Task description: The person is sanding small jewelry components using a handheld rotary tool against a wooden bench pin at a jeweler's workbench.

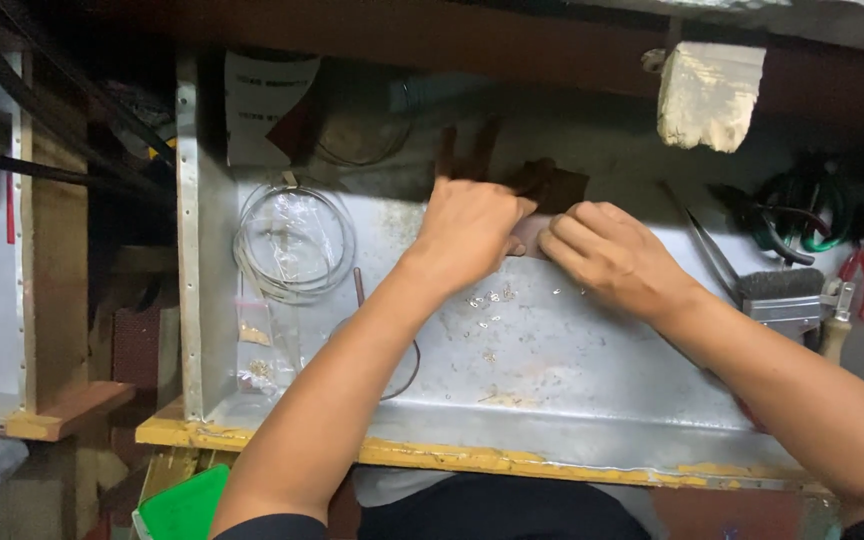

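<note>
Near the upper middle of the frame, the left hand (pixel 472 232) and the right hand (pixel 607 252) are brought together over a small dark brown block (pixel 558 186) that rests against the back of a metal-lined work tray (pixel 592 395). The left hand is half closed, its fingers curled toward the block's lower edge; the right hand is narrowed, fingertips drawn together in a pinch right beside the left thumb. Whatever is held between the fingertips is hidden, so it cannot be told what, if anything, is gripped. The block appears to serve as a rest on which fine work is steadied, judging from how both hands are braced at it.

Just below the hands, tiny bright metal bits (pixel 490 299) are scattered on the scuffed, dull grey sheet metal; the raised sides and front lip, edged in chipped yellow paint, seem suited to catching such pieces. In the left part of the tray a coil of thin silvery wire (pixel 292 240) is laid over clear plastic bags (pixel 264 345). At the right edge of the frame, within easy reach, tweezers (pixel 707 247), a bristle brush (pixel 782 287), red-handled pliers (pixel 860 280) and green-handled pliers (pixel 802 218) are kept. A crumpled pale rag (pixel 709 92) hangs at the upper right.
</note>
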